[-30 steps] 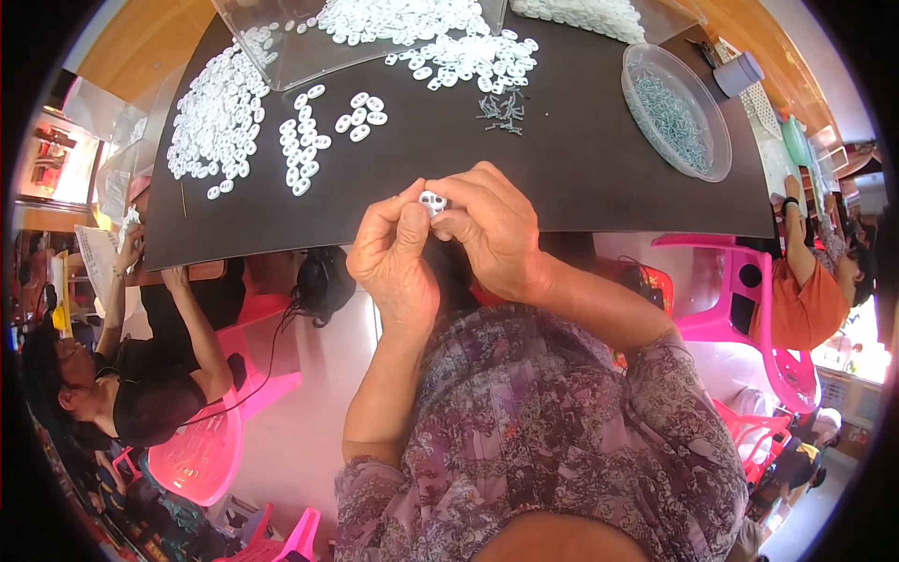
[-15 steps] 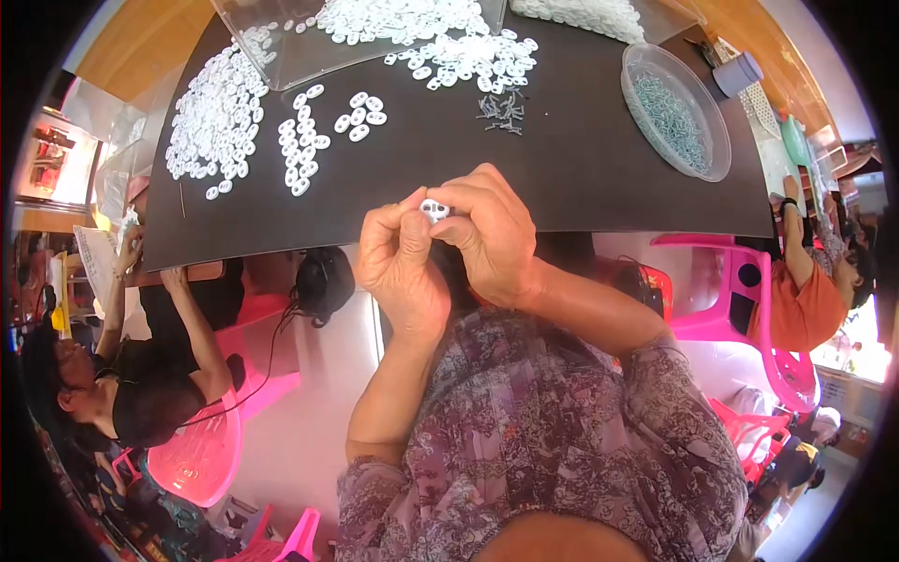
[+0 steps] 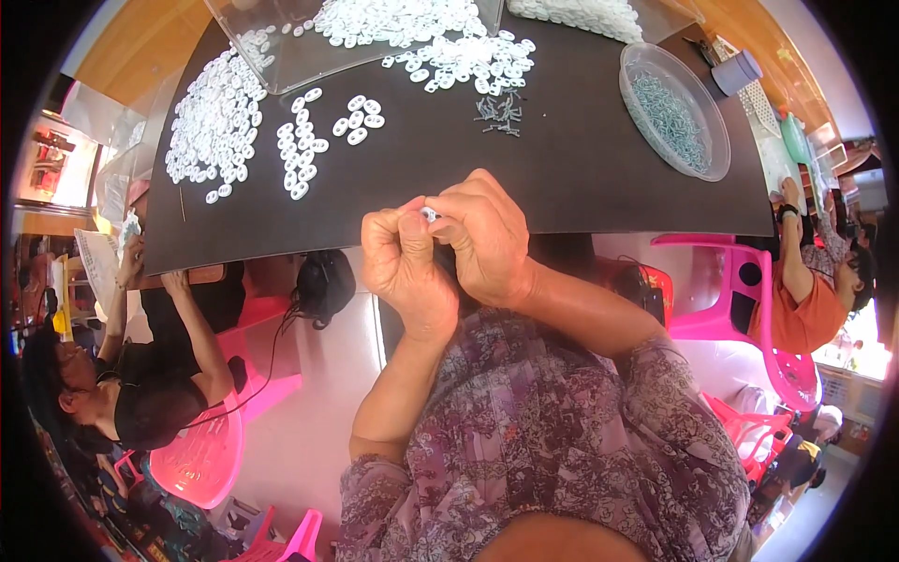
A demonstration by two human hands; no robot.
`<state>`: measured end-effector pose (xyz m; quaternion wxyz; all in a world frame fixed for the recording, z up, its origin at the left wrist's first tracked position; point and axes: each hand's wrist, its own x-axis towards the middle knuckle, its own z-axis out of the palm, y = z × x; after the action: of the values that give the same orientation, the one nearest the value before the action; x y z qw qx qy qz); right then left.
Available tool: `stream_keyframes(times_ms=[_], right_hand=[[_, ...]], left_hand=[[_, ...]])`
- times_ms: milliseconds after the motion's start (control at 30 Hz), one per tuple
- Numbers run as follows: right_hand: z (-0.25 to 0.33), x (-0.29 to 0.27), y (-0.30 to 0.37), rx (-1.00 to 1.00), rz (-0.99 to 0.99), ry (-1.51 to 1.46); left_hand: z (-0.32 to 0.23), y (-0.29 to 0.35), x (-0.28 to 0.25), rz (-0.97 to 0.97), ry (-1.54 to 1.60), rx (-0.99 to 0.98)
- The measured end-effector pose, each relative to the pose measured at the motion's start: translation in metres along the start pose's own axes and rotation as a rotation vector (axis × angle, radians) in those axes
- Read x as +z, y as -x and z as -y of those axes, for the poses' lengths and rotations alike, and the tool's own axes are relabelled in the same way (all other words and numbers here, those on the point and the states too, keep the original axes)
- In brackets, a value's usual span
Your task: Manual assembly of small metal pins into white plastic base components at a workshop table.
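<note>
Just in front of the table's near edge, my two hands meet over a small white plastic piece (image 3: 430, 214). My left hand (image 3: 405, 272) pinches it from the left between thumb and fingers. From the other side, the thumb and bent forefinger of my right hand (image 3: 489, 240) press on it. Only a sliver of the piece shows between the fingertips. Beyond the hands lie loose white oval pieces with two holes, in a small cluster (image 3: 357, 121) and a longer group (image 3: 301, 150). A little heap of grey screw-like pins (image 3: 499, 113) is to their right.
A large pile of white pieces (image 3: 211, 122) covers the table's left, beside a clear bin (image 3: 323, 67) with more. A round clear tray (image 3: 716, 155) of pins stands at right, near a grey cup (image 3: 738, 73). People sit at both sides, by pink chairs (image 3: 201, 464).
The fingers have closed further over the white piece, hiding the slotted face that showed before. Both hands have shifted very slightly; the piles look the same.
</note>
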<state>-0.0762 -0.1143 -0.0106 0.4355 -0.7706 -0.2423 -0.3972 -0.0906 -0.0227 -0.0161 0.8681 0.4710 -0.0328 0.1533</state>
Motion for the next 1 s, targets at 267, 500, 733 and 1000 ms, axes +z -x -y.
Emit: stream_keyframes(times_ms=[267,500,733,1000], right_hand=[[-0.009,-0.018,-0.004,0.154,0.091,0.035],[-0.051,-0.082,-0.068,0.342,0.041,0.170],[-0.088,-0.115,-0.143,0.197,-0.075,0.376],[-0.129,-0.134,-0.197,0.269,-0.039,0.463]], left_hand=[[-0.011,-0.008,-0.002,0.167,-0.255,-0.140],[-0.006,-0.111,0.006,0.406,-1.143,0.577],[0.032,-0.188,0.006,0.574,-1.396,0.736],[0.062,-0.194,0.017,0.681,-1.611,0.839]])
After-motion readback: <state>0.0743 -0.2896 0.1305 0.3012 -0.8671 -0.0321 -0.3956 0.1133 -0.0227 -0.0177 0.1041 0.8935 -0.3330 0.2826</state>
